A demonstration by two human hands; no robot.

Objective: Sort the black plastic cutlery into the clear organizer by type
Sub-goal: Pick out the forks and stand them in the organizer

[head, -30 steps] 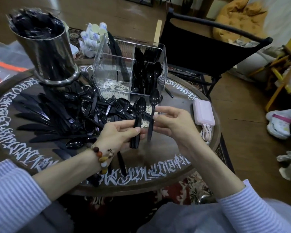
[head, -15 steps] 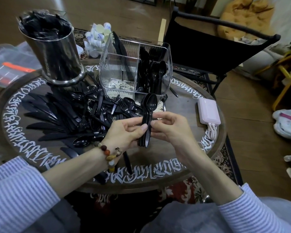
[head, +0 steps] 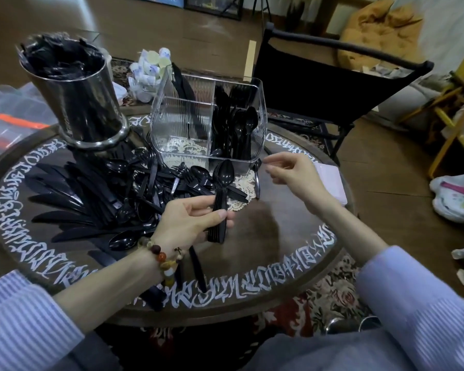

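The left hand (head: 188, 220) holds a nested stack of black spoons (head: 221, 199) upright above the tabletop (head: 265, 236); its grip is closed round the handles, thumb pressed across the front and fingers curled behind, with the bowls standing above the hand and the handle ends poking out below it. A beaded bracelet (head: 164, 259) sits on that wrist. The right hand (head: 292, 174) hovers apart from the stack, just in front of the clear organizer (head: 206, 121); its grip is loose and holds nothing, the fingers gently bent with the fingertips pointing toward the organizer's lower right corner. Whether they touch it cannot be told. The organizer stands at the far middle of the round tabletop, its right-hand compartment packed with black spoons and forks, a few knives leaning in a back left compartment, and the front left compartment showing only the clear wall. To its left lies a loose heap of cutlery (head: 105, 199), knives fanned outward and forks and spoons tangled nearer the organizer. A metal canister (head: 78, 100) lined with black plastic stands at the far left, just beside the heap.
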